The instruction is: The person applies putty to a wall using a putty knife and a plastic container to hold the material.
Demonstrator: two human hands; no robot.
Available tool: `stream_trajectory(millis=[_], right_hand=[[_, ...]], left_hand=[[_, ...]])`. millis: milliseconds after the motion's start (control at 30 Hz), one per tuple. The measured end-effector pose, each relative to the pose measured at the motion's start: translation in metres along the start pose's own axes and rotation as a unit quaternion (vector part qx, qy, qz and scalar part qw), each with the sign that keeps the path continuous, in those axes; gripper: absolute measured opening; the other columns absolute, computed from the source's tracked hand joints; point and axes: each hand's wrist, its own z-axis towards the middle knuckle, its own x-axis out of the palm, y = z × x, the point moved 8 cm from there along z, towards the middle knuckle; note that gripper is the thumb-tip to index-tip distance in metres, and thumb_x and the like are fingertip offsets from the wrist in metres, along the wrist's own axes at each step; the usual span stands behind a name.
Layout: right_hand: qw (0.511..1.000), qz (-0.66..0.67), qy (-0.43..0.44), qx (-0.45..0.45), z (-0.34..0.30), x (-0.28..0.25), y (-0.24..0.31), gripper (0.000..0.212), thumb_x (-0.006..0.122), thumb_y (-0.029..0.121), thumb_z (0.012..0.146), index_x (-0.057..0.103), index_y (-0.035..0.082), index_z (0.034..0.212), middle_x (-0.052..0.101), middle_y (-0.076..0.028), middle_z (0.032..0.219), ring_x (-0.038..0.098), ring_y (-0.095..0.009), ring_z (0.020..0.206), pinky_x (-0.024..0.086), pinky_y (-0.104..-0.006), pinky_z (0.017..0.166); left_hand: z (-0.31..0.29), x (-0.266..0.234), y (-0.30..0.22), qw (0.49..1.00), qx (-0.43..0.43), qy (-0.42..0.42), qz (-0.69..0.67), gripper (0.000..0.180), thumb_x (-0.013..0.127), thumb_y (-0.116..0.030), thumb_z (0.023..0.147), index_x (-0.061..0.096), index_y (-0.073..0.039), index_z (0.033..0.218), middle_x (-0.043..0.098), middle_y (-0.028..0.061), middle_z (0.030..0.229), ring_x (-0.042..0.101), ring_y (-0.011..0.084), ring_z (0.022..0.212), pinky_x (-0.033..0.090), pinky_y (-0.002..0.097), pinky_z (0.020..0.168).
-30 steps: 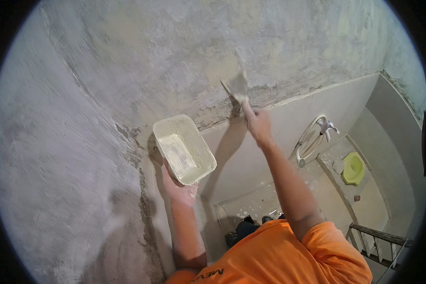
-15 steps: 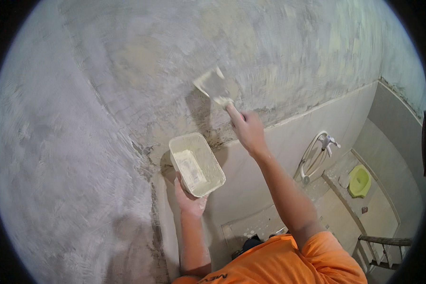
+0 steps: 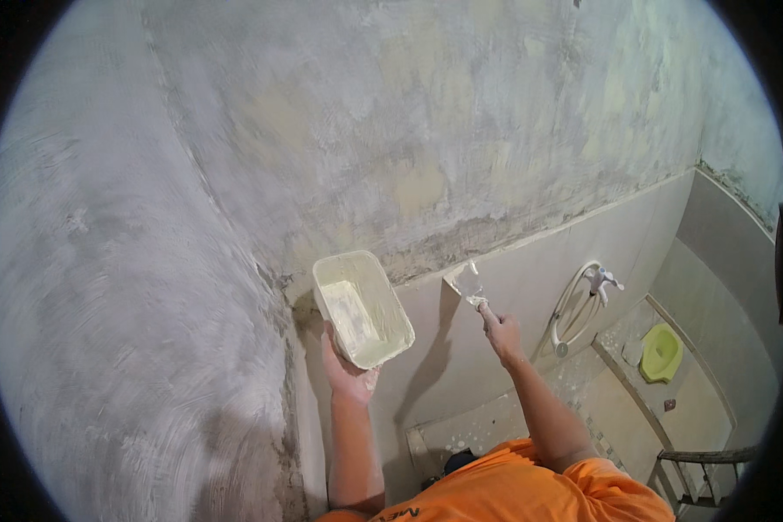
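My left hand (image 3: 350,372) grips a pale rectangular plastic tub (image 3: 390,324) from beneath, with its open top facing me. Cream putty coats the inside of the tub, thickest on its floor. To the right of the tub, my right hand (image 3: 501,332) is closed round the handle of a putty knife (image 3: 467,280). Putty clings to the blade and to the base near the handle. The blade is at the top edge of the tiled lower wall; whether it touches is hard to tell. Above, the plastered wall (image 3: 418,130) shows grey and cream patches.
A second plastered wall (image 3: 104,287) meets the first in a rough corner at the left. On the tiled wall hangs a white tap with a coiled hose (image 3: 597,283). A yellow-green squat toilet (image 3: 661,352) is set in the raised floor. A wooden rail (image 3: 709,456) stands lower right.
The right hand has brought the putty knife down and to the right, off the plastered wall to the tile edge. A cream patch now shows where the blade was. The tub has hardly moved.
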Motion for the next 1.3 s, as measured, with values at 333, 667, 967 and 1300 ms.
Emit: stream_trajectory(millis=[333,667,967,1300], right_hand=[[0.974,0.094,0.029,-0.202,-0.015,-0.008,0.206,0.058,0.064,0.049,0.095,0.058,0.003,0.062,0.046,0.001,0.055,0.042,-0.010,0.054,0.032,-0.0305,0.052],[0.981,0.066,0.003,-0.181,0.034,0.060,0.195,0.067,0.069,0.057,0.089,0.055,0.000,0.058,0.044,-0.002,0.055,0.042,-0.013,0.055,0.034,-0.0351,0.052],[0.995,-0.078,-0.039,-0.039,-0.013,0.004,0.029,0.069,0.067,0.058,0.090,0.054,-0.001,0.058,0.050,-0.006,0.055,0.046,-0.018,0.054,0.039,-0.0414,0.055],[0.968,0.179,0.136,-0.110,-0.060,-0.044,0.155,0.047,0.065,0.044,0.098,0.062,0.006,0.072,0.048,0.002,0.059,0.043,-0.008,0.053,0.034,-0.0268,0.049]], left_hand=[[0.005,-0.005,0.018,0.999,-0.042,0.002,-0.008,0.058,0.042,-0.053,0.103,0.045,-0.018,0.149,0.052,0.0074,0.147,0.055,0.0319,0.130,0.051,0.0516,0.102],[0.002,-0.004,0.003,0.998,0.000,-0.058,-0.013,0.054,0.040,-0.047,0.105,0.047,-0.015,0.147,0.054,0.0111,0.144,0.058,0.0349,0.125,0.054,0.0571,0.095],[-0.001,0.011,-0.004,1.000,-0.006,-0.026,-0.006,0.052,0.039,-0.047,0.105,0.047,-0.016,0.146,0.055,0.0101,0.141,0.061,0.0336,0.121,0.056,0.0559,0.092],[-0.006,0.025,0.012,0.999,-0.037,0.025,0.008,0.056,0.036,-0.048,0.106,0.042,-0.014,0.150,0.051,0.0100,0.146,0.056,0.0322,0.128,0.052,0.0519,0.102]])
